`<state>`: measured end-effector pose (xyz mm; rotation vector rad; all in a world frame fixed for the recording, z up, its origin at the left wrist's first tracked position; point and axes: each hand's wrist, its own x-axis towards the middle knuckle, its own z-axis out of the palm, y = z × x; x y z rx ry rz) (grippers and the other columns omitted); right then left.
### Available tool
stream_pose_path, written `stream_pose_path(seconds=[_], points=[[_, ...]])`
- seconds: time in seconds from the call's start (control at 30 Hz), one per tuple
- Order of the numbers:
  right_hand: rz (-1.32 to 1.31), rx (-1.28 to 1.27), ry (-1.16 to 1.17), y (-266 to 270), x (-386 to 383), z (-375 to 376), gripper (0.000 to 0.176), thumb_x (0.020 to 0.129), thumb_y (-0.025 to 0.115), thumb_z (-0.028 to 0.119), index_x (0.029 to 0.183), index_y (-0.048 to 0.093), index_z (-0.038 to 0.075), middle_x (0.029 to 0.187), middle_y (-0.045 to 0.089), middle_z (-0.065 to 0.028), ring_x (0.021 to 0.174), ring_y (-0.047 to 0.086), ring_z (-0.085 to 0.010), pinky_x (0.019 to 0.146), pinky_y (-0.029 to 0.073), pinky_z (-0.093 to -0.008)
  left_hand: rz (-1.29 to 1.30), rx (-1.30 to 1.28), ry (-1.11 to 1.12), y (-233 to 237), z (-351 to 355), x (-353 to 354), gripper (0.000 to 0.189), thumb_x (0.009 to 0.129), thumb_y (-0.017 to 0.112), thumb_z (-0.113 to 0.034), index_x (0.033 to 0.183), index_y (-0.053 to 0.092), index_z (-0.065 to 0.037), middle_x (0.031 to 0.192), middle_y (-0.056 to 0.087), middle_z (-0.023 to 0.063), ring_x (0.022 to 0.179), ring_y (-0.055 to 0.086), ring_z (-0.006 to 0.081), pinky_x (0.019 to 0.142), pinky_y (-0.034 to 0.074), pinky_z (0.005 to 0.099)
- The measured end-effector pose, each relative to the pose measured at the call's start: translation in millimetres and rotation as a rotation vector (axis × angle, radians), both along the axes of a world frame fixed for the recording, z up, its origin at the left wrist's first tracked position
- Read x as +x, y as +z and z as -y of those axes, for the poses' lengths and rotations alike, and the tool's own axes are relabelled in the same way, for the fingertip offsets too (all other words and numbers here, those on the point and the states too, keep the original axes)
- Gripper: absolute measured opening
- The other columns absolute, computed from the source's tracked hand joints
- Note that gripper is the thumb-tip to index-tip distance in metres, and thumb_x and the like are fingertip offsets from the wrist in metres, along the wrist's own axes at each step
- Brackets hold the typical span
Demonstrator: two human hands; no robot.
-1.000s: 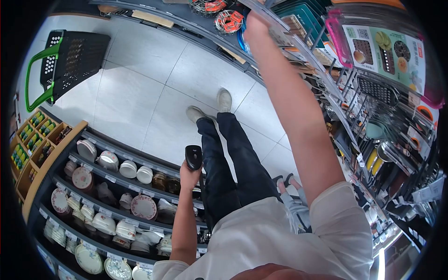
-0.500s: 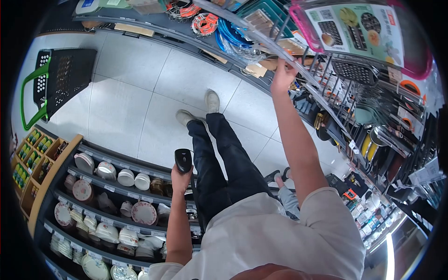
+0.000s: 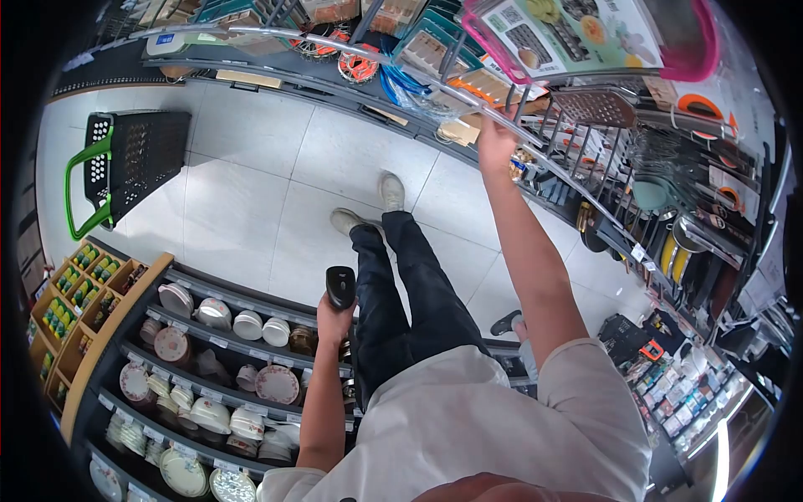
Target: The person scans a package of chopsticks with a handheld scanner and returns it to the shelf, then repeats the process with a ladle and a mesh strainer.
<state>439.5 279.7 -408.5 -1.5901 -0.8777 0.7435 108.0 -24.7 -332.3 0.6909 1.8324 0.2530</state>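
My left hand (image 3: 335,320) is wrapped round a black handheld device (image 3: 340,287) that looks like a barcode scanner, held at hip height beside my leg. Stretched forward, my right hand (image 3: 497,149) reaches up to the metal rail (image 3: 468,98) of a hanging display. Its fingers go behind the rail among the hooks and are mostly hidden, so whether they grip anything does not show. Near it hang a packaged item with a pink edge (image 3: 510,50) and a metal grater (image 3: 595,107). Blue coiled goods (image 3: 410,90) lie just left of that hand.
A black shopping basket with a green handle (image 3: 150,155) stands on the tiled floor (image 3: 242,134) ahead to the left. Shelves of bowls and plates (image 3: 276,383) run along my left side. Hanging kitchen tools (image 3: 661,194) line the right. Another person's shoe (image 3: 506,323) shows behind my right arm.
The view has shifted, so the basket and dish shelves sit farther right and lower. My right hand stays at the rail, its fingers more hidden. My left hand still holds the scanner-like device.
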Motion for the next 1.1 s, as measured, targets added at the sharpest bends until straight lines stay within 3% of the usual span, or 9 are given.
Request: stream_pose_path(seconds=[0.1,0.17,0.23,0.3,0.53,0.63,0.9,1.03,1.1], points=[[-0.079,0.023,0.022,0.8,-3.7,7.7,0.035,0.086,0.063,0.007,0.116,0.047,-0.001,0.100,0.057,-0.0100,0.093,0.055,-0.0152,0.084,0.043,-0.0253,0.027,0.002,0.004,2.8,-1.5,1.5,0.036,0.069,0.077,-0.019,0.093,0.061,0.003,0.082,0.068,0.0171,0.079,0.067,0.0296,0.071,0.050,0.0359],[0.137,-0.006,0.035,-1.5,-5.2,11.3,0.030,0.086,0.061,0.007,0.112,0.049,-0.001,0.101,0.058,-0.0107,0.093,0.055,-0.0147,0.084,0.043,-0.0263,-0.020,0.053,-0.042,5.6,-2.1,4.4,0.036,0.070,0.076,-0.018,0.094,0.061,0.003,0.082,0.068,0.0176,0.080,0.067,0.0300,0.071,0.050,0.0361],[0.109,-0.012,0.020,12.4,-11.0,14.3,0.028,0.086,0.062,0.010,0.109,0.051,-0.001,0.096,0.060,-0.0087,0.089,0.055,-0.0126,0.083,0.044,-0.0284,-0.036,0.053,-0.058,4.2,-0.1,4.8,0.036,0.070,0.076,-0.018,0.095,0.061,0.003,0.083,0.068,0.0180,0.081,0.067,0.0305,0.072,0.050,0.0361],[0.002,-0.159,0.002,23.4,-12.9,19.1,0.025,0.087,0.061,0.012,0.107,0.056,-0.002,0.090,0.062,-0.0060,0.086,0.055,-0.0100,0.080,0.044,-0.0272,0.008,0.058,-0.083,3.0,3.4,4.2,0.037,0.070,0.076,-0.018,0.096,0.061,0.004,0.084,0.068,0.0185,0.082,0.067,0.0309,0.072,0.050,0.0363],[-0.233,-0.115,0.265,32.0,1.7,46.3,0.026,0.094,0.057,0.018,0.112,0.061,0.000,0.100,0.065,-0.0017,0.086,0.056,-0.0060,0.079,0.045,-0.0231,0.016,0.044,-0.078,19.3,0.9,6.6,0.038,0.070,0.076,-0.019,0.096,0.061,0.004,0.086,0.067,0.0196,0.085,0.067,0.0321,0.074,0.050,0.0367],[-0.339,-0.169,0.318,45.4,-2.0,74.8,0.021,0.094,0.057,0.019,0.104,0.064,0.001,0.098,0.065,-0.0005,0.084,0.056,-0.0050,0.077,0.045,-0.0225,-0.007,0.046,-0.080,22.9,2.2,5.6,0.038,0.070,0.076,-0.019,0.096,0.061,0.004,0.087,0.067,0.0196,0.085,0.067,0.0315,0.074,0.050,0.0363],[-0.889,-0.702,0.359,105.2,-62.5,180.1,0.028,0.094,0.057,0.024,0.108,0.058,0.000,0.096,0.064,-0.0047,0.087,0.061,-0.0104,0.077,0.051,-0.0271,0.027,0.149,0.175,51.4,-6.0,-11.7,0.024,0.077,0.073,-0.016,0.089,0.063,0.002,0.082,0.067,0.0079,0.074,0.061,0.0136,0.066,0.048,0.0313],[-0.943,-0.647,0.507,179.0,-100.7,194.6,0.028,0.094,0.056,0.023,0.107,0.058,-0.002,0.095,0.063,-0.0049,0.088,0.061,-0.0103,0.078,0.051,-0.0264,0.327,0.248,0.456,136.7,-40.5,-6.7,0.017,0.084,0.066,-0.013,0.094,0.064,0.000,0.089,0.067,0.0075,0.080,0.063,0.0132,0.069,0.046,0.0281],[-0.952,-0.609,0.566,216.3,-111.7,186.0,0.027,0.094,0.056,0.022,0.107,0.058,-0.001,0.096,0.062,-0.0049,0.089,0.060,-0.0097,0.079,0.050,-0.0256,0.519,0.326,0.468,171.9,-45.6,-8.3,0.030,0.084,0.063,-0.007,0.113,0.056,0.000,0.106,0.064,0.0109,0.092,0.062,0.0180,0.079,0.047,0.0317]])
